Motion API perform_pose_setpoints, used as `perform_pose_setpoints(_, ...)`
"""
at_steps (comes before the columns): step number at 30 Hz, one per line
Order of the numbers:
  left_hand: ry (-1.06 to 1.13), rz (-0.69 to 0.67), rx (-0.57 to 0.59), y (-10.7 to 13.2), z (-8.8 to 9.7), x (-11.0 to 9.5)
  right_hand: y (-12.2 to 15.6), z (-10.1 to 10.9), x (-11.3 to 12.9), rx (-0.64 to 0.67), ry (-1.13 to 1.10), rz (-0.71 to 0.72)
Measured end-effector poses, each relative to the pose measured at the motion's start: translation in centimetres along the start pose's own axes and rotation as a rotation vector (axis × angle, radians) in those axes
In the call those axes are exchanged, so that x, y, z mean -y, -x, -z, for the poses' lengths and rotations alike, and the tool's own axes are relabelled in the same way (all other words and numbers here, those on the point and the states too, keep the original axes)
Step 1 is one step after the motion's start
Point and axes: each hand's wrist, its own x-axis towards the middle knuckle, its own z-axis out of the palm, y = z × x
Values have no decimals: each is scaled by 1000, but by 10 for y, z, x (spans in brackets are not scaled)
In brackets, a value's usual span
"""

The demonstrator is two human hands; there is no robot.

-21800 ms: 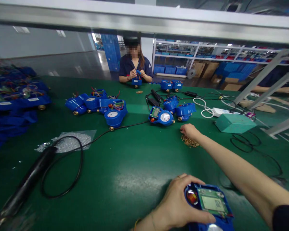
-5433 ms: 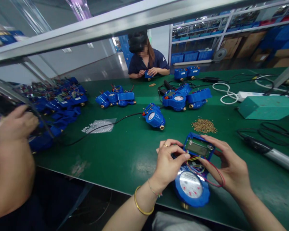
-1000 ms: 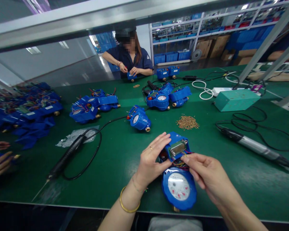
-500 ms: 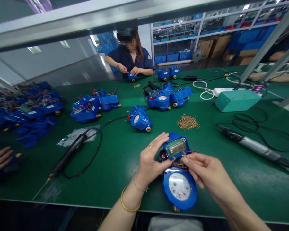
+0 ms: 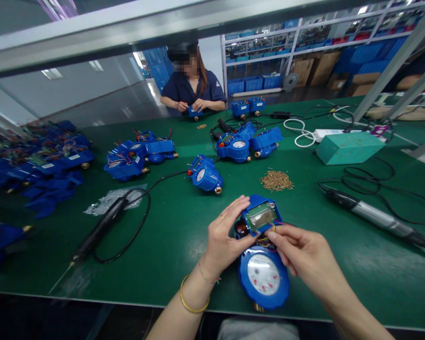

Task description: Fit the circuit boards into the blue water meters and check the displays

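Note:
A blue water meter (image 5: 264,278) lies in front of me near the table's front edge, its round dial facing up. Its upper housing holds a green circuit board with a small display (image 5: 262,217), and thin coloured wires (image 5: 269,240) come out below the board. My left hand (image 5: 226,236) grips the left side of that housing, fingers along its top edge and thumb at the bottom. My right hand (image 5: 301,248) is closed in a pinch at the wires on the housing's lower right; the fingertips hide exactly what they hold.
Beyond the meter lies a pile of brass screws (image 5: 276,181). Another water meter (image 5: 205,174) stands behind, with more further back and left. A black electric screwdriver (image 5: 101,229) is at left, a silver one (image 5: 378,217) at right. A co-worker (image 5: 194,89) sits opposite.
The display now shows dark digits and the housing has tilted slightly. My hands have barely shifted. At the far left, another person's hand has moved mostly out of view, leaving a blue meter showing.

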Motion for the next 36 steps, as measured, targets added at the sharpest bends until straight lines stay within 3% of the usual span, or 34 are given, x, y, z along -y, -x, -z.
perform_pose_setpoints(9, -11, 9, 10, 0, 1, -1, 1, 3, -12, -104, 322, 244)
perform_pose_setpoints(16, -19, 15, 10, 2, 0, -1, 1, 1, -14, -67, 126, 130)
perform_pose_setpoints(27, 33, 48, 6, 3, -3, -2, 0, 6, 2, 34, 104, 150)
perform_pose_setpoints(36, 40, 60, 15, 4, -2, -1, -1, 9, -2, 68, 81, 151)
